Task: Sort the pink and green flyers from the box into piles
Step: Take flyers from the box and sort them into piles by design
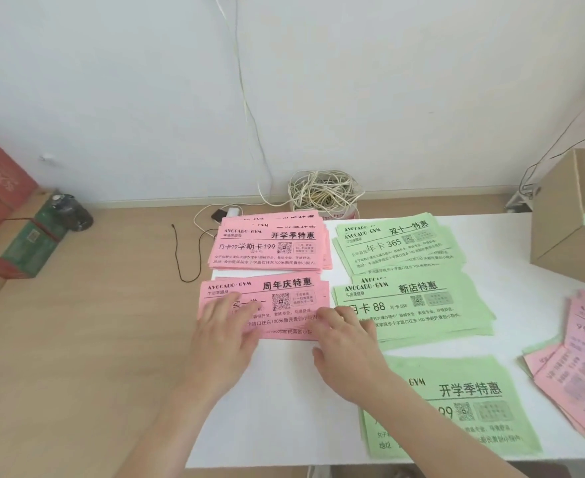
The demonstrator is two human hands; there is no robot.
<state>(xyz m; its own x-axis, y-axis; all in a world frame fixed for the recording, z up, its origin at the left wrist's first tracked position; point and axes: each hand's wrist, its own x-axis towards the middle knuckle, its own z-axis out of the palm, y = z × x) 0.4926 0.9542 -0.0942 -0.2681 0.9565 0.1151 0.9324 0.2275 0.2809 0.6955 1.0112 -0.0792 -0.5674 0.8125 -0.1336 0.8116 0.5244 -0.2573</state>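
Observation:
Both my hands lie flat on the near pink flyer pile (284, 294) in the middle of the white board (284, 391). My left hand (224, 336) presses its left half, and my right hand (343, 350) touches its right edge, fingers straight. A second pink pile (270, 244) lies behind it. Three green piles lie to the right: far (398, 243), middle (415, 305) and near (456, 405). A mixed, unsorted stack (581, 374) sits at the right edge. The open cardboard box (567, 215) stands at the far right.
A coil of white cable (322, 194) in a tub sits against the wall behind the piles. A dark cord (187, 257) and a charger (225, 213) lie on the wooden floor. Red and green cartons (4, 215) and a dark bottle (73, 212) stand at left.

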